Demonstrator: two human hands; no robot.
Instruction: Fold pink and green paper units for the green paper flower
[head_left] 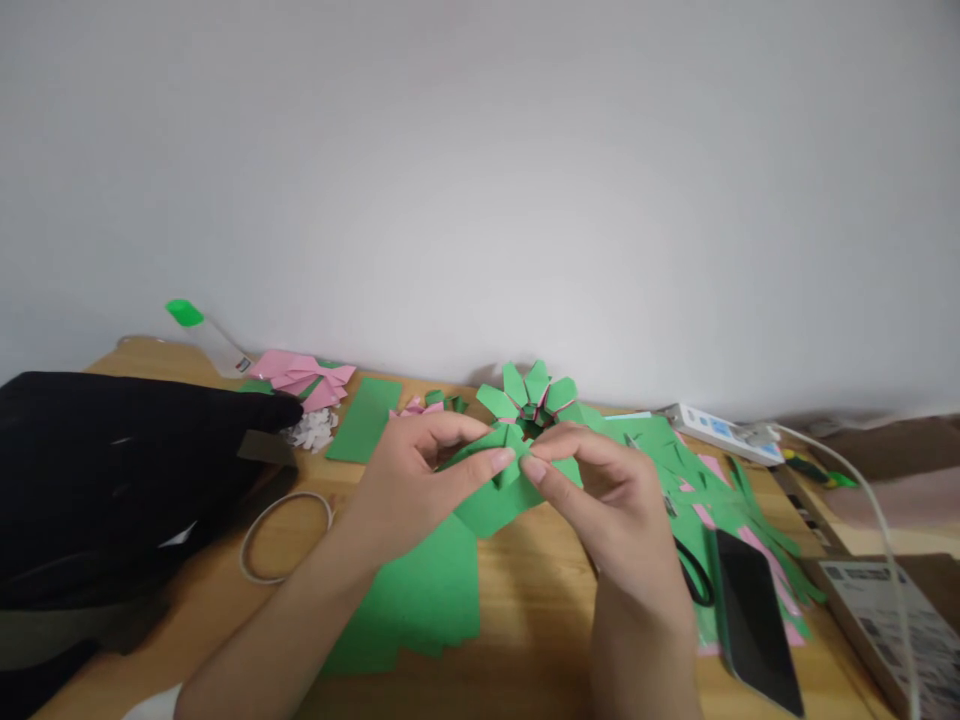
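A small folded green paper piece [510, 455] is pinched between my left hand [427, 480] and my right hand [607, 490], thumbs facing each other. Just below the fingers is a flat green sheet [491, 508]; whether the fingers also hold it I cannot tell. Behind my hands a green and pink folded paper ring [536, 390] with petal-like flaps stands near the wall, its lower part hidden by my fingers. Several green sheets [427, 590] lie stacked on the wooden table [532, 620], partly under my left forearm.
Pink folded papers [304, 375], white scraps [313, 430] and a dark cloth [112, 470] are at the left, near a beige ring [262, 520]. On the right are green cuttings [675, 450], a phone [756, 615], a power strip [724, 433] and its cable [877, 510].
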